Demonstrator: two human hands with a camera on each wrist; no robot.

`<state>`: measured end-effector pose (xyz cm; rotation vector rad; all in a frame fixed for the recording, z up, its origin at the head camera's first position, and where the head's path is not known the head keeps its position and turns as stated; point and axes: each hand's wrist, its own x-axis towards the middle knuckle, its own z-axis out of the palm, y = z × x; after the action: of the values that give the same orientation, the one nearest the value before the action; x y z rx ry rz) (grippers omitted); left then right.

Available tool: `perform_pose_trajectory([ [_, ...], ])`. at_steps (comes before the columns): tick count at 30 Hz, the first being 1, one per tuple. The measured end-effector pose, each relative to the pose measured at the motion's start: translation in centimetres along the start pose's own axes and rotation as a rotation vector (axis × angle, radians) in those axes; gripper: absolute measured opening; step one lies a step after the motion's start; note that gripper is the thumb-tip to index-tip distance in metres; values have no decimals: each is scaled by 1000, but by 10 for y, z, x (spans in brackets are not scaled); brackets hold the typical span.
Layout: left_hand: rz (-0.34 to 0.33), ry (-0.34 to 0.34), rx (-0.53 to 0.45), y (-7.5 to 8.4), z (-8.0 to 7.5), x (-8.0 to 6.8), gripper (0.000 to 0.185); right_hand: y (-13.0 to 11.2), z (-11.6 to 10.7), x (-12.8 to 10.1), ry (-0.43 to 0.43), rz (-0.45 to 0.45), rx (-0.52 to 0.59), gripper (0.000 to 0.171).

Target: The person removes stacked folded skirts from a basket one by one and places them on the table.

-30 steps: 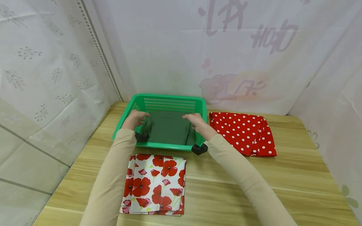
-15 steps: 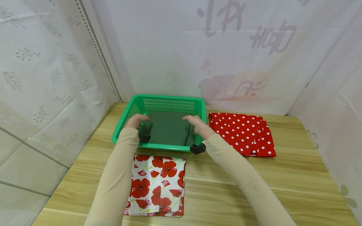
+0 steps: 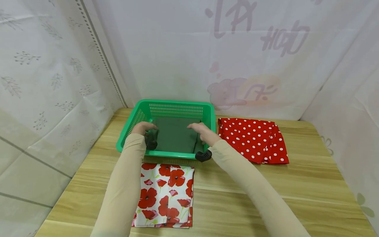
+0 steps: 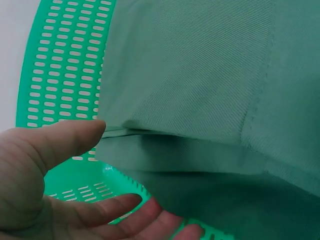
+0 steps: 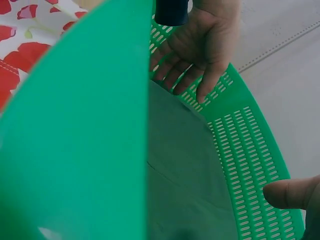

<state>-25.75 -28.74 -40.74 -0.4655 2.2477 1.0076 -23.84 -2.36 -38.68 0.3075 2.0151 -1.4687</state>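
Note:
A folded dark green cloth point(image 3: 174, 135) lies flat inside a green plastic basket point(image 3: 177, 105). Both my hands are down in the basket. My left hand point(image 3: 144, 127) is at the cloth's left edge. Its fingers point(image 5: 197, 60) are spread and straight, and its thumb point(image 4: 65, 140) touches the fold point(image 4: 165, 135). My right hand point(image 3: 200, 130) rests on the cloth's right side with the fingers lying over it. Only its thumb point(image 5: 290, 192) shows in the right wrist view. Neither hand grips the cloth.
A folded white cloth with red poppies point(image 3: 165, 194) lies on the wooden table point(image 3: 311, 184) just in front of the basket. A red cloth with white dots point(image 3: 251, 140) lies right of the basket. White sheeting walls in the table on three sides.
Both hands stay in the basket on the green cloth. My right hand has slid slightly left over it. The cloths on the table have not moved.

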Motion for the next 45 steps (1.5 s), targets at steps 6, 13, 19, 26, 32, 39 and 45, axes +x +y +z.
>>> perform_pose_trajectory([
  [6,16,-33,-19,9,4,-28,68,0,-1,2,24,44,49,77],
  [13,5,-89,-10,-5,-1,-2,74,3,-3,4,-4,53,106,73],
  [19,-12,-95,-97,-4,-1,-3,79,2,-4,8,-12,46,83,47],
  [26,-17,-118,-172,19,8,-42,76,3,-6,25,-56,15,58,36],
  [32,-17,-78,-196,11,11,-18,78,-2,-4,18,-43,5,6,29],
  [39,4,-59,-228,0,7,12,86,-6,-3,12,-42,1,-44,12],
  [45,52,-22,-316,15,12,-27,66,-8,-3,11,-20,-17,-55,15],
])
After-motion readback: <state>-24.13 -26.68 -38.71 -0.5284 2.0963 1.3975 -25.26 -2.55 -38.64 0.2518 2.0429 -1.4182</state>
